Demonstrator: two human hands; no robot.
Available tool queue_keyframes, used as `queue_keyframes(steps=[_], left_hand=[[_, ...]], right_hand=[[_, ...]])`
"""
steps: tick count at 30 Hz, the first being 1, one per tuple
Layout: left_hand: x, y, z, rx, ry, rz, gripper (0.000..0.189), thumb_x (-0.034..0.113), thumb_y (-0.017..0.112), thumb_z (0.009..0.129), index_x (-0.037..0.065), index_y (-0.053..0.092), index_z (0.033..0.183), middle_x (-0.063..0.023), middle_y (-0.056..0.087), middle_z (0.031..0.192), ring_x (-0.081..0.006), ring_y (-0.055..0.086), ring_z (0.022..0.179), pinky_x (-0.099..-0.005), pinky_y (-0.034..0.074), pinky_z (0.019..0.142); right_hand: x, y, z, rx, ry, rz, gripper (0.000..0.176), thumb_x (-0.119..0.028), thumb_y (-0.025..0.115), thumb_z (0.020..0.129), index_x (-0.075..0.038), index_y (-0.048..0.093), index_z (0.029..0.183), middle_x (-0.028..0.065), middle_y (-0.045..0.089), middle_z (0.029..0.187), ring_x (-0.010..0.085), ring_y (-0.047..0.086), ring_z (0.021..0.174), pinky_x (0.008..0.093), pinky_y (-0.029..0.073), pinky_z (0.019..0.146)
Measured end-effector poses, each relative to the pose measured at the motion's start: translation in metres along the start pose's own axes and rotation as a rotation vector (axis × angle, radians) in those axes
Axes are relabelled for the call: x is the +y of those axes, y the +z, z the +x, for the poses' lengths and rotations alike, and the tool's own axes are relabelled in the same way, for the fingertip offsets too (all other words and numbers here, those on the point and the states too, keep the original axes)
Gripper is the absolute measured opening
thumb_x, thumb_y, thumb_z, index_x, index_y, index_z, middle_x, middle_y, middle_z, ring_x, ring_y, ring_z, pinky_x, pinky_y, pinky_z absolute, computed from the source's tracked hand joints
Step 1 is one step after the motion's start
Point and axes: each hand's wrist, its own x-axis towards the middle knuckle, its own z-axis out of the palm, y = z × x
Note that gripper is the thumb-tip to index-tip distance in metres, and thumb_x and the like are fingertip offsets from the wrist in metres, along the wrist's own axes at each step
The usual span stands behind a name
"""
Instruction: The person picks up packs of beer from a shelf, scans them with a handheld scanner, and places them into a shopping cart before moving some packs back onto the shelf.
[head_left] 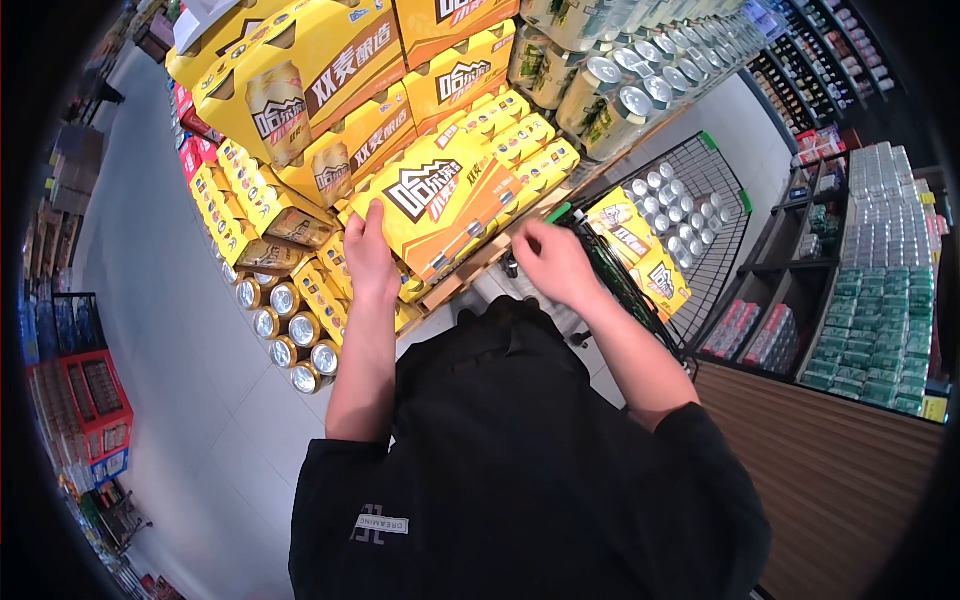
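My left hand point(370, 252) grips the near left edge of a yellow beer carton point(450, 200), with the thumb on its printed face. The carton lies tilted on top of other yellow beer packs in the display. To the right of it, my right hand point(553, 262) is closed, its fingers curled down beside the shopping cart's handle point(600, 262). Whatever is under those fingers, if anything, is hidden. Inside the shopping cart point(735, 185) lie another yellow beer carton point(640, 250) and several silver-topped cans point(680, 215).
Stacked yellow cartons point(330, 80) rise behind the display. Gold cans point(290, 330) stand at its near left corner. Wrapped can packs point(620, 90) sit at the back right. Shelves with green can packs point(870, 340) are on the right; a tiled aisle point(150, 250) runs along the left.
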Motion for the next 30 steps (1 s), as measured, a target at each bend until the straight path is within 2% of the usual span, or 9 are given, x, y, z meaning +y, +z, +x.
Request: queue_keyframes(steps=[4, 8, 12, 13, 16, 19, 20, 26, 30], left_hand=[[-0.013, -0.010, 0.002, -0.009, 0.067, 0.078, 0.017, 0.019, 0.059, 0.108, 0.002, 0.064, 0.106, -0.0053, 0.072, 0.105, -0.0113, 0.065, 0.095, -0.0280, 0.052, 0.085], [-0.014, -0.006, -0.001, -0.006, 0.146, 0.113, 0.026, 0.020, 0.058, 0.109, 0.008, 0.054, 0.087, -0.0019, 0.066, 0.090, -0.0088, 0.060, 0.082, -0.0270, 0.051, 0.074], [-0.019, -0.004, -0.005, 0.019, 0.179, 0.143, 0.026, 0.022, 0.058, 0.108, 0.007, 0.051, 0.088, -0.0034, 0.065, 0.088, -0.0103, 0.062, 0.083, -0.0272, 0.052, 0.076], [-0.020, -0.003, -0.008, 0.059, 0.183, 0.208, 0.027, 0.024, 0.057, 0.109, 0.005, 0.052, 0.090, -0.0056, 0.066, 0.093, -0.0122, 0.063, 0.087, -0.0307, 0.054, 0.078], [-0.030, -0.016, -0.010, 0.062, 0.282, 0.260, 0.025, 0.025, 0.055, 0.109, 0.003, 0.055, 0.098, -0.0095, 0.067, 0.101, -0.0162, 0.065, 0.093, -0.0340, 0.056, 0.081], [-0.016, -0.006, -0.042, -0.073, 0.259, 0.234, 0.033, 0.026, 0.051, 0.110, -0.002, 0.054, 0.127, -0.0161, 0.065, 0.120, -0.0233, 0.067, 0.103, -0.0381, 0.057, 0.089], [-0.012, -0.009, -0.046, -0.057, 0.242, 0.283, 0.036, 0.028, 0.051, 0.110, -0.002, 0.052, 0.130, -0.0167, 0.064, 0.124, -0.0240, 0.066, 0.105, -0.0384, 0.057, 0.088], [0.013, 0.043, -0.086, -0.127, 0.219, 0.399, 0.043, 0.031, 0.052, 0.109, -0.002, 0.051, 0.137, -0.0166, 0.063, 0.128, -0.0245, 0.065, 0.107, -0.0371, 0.056, 0.089], [0.001, 0.086, -0.097, -0.350, 0.044, 0.592, 0.031, 0.019, 0.050, 0.110, -0.002, 0.056, 0.131, -0.0110, 0.066, 0.119, -0.0163, 0.064, 0.102, -0.0304, 0.052, 0.087]], right_hand=[[-0.025, 0.006, 0.100, 0.371, -0.264, -0.330, 0.047, -0.042, 0.058, 0.097, 0.002, 0.070, 0.106, 0.0213, 0.073, 0.096, 0.0403, 0.071, 0.086, 0.0473, 0.057, 0.084], [-0.034, 0.006, 0.161, -0.384, 0.250, -0.017, 0.085, -0.068, 0.051, 0.093, 0.008, 0.066, 0.128, 0.0271, 0.068, 0.128, 0.0370, 0.068, 0.115, 0.0435, 0.053, 0.100], [-0.005, 0.030, 0.168, -0.161, 0.054, -0.110, 0.093, -0.072, 0.054, 0.089, 0.011, 0.063, 0.130, 0.0262, 0.070, 0.124, 0.0350, 0.074, 0.098, 0.0400, 0.058, 0.086], [-0.014, 0.015, 0.158, -0.250, 0.113, -0.018, 0.095, -0.073, 0.057, 0.087, 0.012, 0.063, 0.132, 0.0261, 0.070, 0.123, 0.0339, 0.075, 0.094, 0.0389, 0.059, 0.082], [-0.030, -0.015, 0.129, -0.369, 0.294, 0.191, 0.091, -0.070, 0.065, 0.084, 0.012, 0.066, 0.126, 0.0265, 0.070, 0.122, 0.0359, 0.073, 0.096, 0.0394, 0.058, 0.087], [-0.007, -0.001, 0.116, -0.204, 0.124, 0.125, 0.090, -0.070, 0.067, 0.083, 0.010, 0.069, 0.123, 0.0276, 0.070, 0.119, 0.0371, 0.070, 0.108, 0.0418, 0.055, 0.094], [-0.021, -0.029, 0.096, -0.332, 0.174, 0.202, 0.089, -0.066, 0.067, 0.087, 0.008, 0.063, 0.134, 0.0255, 0.068, 0.126, 0.0370, 0.067, 0.113, 0.0407, 0.054, 0.097], [0.015, -0.057, 0.012, -0.012, 0.084, 0.603, 0.070, -0.060, 0.070, 0.091, 0.005, 0.061, 0.115, 0.0231, 0.069, 0.110, 0.0295, 0.067, 0.102, 0.0388, 0.051, 0.090], [0.064, -0.070, -0.048, 0.229, 0.231, 0.753, 0.055, -0.051, 0.072, 0.095, -0.003, 0.051, 0.109, 0.0095, 0.060, 0.098, 0.0176, 0.057, 0.092, 0.0343, 0.049, 0.083]])
